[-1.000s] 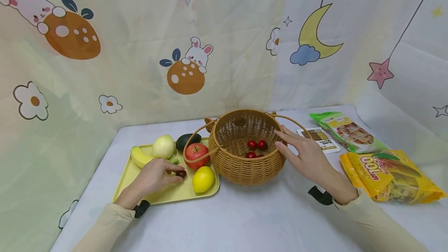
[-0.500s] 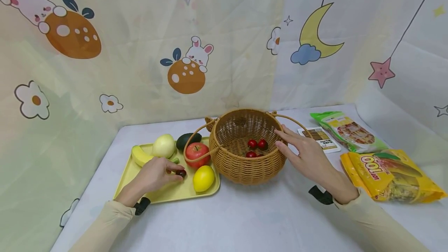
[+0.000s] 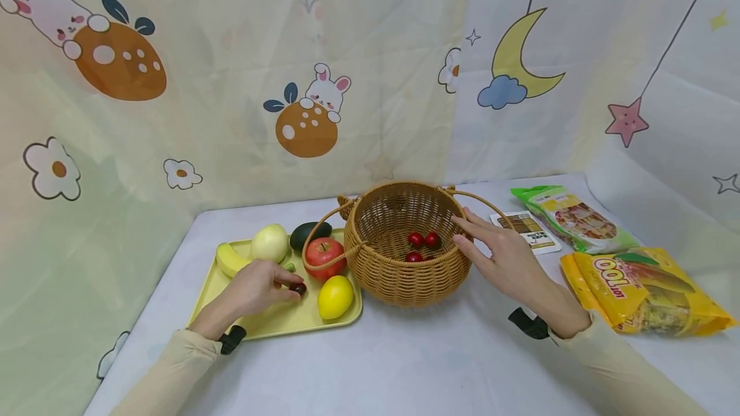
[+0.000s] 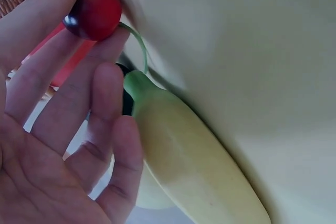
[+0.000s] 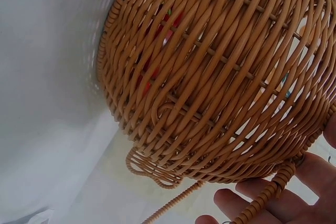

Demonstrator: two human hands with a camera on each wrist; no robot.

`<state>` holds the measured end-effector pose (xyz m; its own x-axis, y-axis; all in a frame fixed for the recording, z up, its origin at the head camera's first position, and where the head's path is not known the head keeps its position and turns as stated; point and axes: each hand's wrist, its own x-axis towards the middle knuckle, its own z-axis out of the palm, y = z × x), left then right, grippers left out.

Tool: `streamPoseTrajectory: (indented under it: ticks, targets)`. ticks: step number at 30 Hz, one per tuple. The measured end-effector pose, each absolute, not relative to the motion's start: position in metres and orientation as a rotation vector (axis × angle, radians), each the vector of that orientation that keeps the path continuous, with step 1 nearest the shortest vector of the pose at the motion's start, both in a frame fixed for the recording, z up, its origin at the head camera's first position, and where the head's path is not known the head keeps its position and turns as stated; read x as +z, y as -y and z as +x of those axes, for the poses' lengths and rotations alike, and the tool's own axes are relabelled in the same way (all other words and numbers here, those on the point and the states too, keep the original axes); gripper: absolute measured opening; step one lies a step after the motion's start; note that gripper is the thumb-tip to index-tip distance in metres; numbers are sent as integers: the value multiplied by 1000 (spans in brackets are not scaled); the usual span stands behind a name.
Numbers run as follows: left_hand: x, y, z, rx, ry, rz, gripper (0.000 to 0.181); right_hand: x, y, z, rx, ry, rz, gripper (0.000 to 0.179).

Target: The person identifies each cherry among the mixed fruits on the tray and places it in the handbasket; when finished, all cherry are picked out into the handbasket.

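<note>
My left hand (image 3: 258, 287) is low over the yellow tray (image 3: 289, 325), thumb and fingertips pinching a dark red cherry (image 4: 102, 11) with a green stem. Beside those fingers in the left wrist view lies a banana (image 4: 184, 150). A red apple (image 3: 325, 254) and a lemon (image 3: 335, 297) sit on the tray's right side. Just right of the tray stands a round wicker basket (image 3: 407, 282), several cherries (image 3: 415, 239) inside. My right hand (image 3: 500, 252) touches the basket's right rim with extended fingers; its right wrist view shows them behind the handle (image 5: 262, 198).
A pale round fruit (image 3: 270, 242) and a dark green avocado (image 3: 310, 235) lie at the tray's back. On the right are a white packet (image 3: 530, 233), a green snack bag (image 3: 578, 217) and a yellow mango bag (image 3: 647, 291). A printed curtain (image 3: 393, 82) hangs behind the table.
</note>
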<state>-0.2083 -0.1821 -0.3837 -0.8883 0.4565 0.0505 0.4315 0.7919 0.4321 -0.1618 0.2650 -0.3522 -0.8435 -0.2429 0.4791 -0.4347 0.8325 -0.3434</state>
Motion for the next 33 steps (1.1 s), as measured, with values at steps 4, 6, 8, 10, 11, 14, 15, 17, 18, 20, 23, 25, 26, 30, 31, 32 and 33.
streamPoseTrajectory:
  ticks: [4,6,8,10,11,14,15,17,18,20,23,25,26,30,31,32,33]
  targets:
    - [-384,186,-209,690,-2918,712,30,-353,-265,-161,631,2593,504,46]
    - [-384,187,-210,700,-2902,719,31,-353,-265,-161,634,2596,502,46]
    - [-384,189,-211,721,-2877,731,32,-354,-265,-161,637,2601,499,46]
    - [-383,191,-211,743,-2852,750,32,-354,-265,-161,638,2602,498,46]
    - [-383,192,-211,752,-2841,768,33,-354,-265,-160,638,2604,497,46]
    - [-380,196,-212,767,-2819,795,34,-354,-265,-160,634,2599,498,46]
    - [-378,198,-213,769,-2814,805,33,-354,-265,-160,631,2594,499,46]
    - [-374,200,-214,763,-2809,836,33,-354,-265,-160,634,2590,498,46]
    - [-372,202,-215,761,-2805,845,33,-354,-265,-160,635,2586,499,46]
    - [-366,204,-216,766,-2793,865,32,-354,-265,-160,634,2580,502,46]
    - [-354,207,-218,797,-2753,850,33,-353,-265,-160,636,2578,500,46]
    - [-345,208,-218,817,-2731,824,33,-353,-265,-160,634,2580,500,46]
    - [-341,209,-219,824,-2722,812,33,-353,-265,-160,636,2581,499,46]
    - [-319,208,-221,799,-2744,784,35,-352,-265,-161,647,2587,496,46]
    - [-313,208,-222,789,-2755,774,36,-352,-265,-161,646,2587,498,46]
    - [-307,207,-223,780,-2763,778,37,-352,-264,-161,641,2585,502,46]
    - [-302,206,-224,768,-2769,784,38,-352,-264,-161,639,2585,505,46]
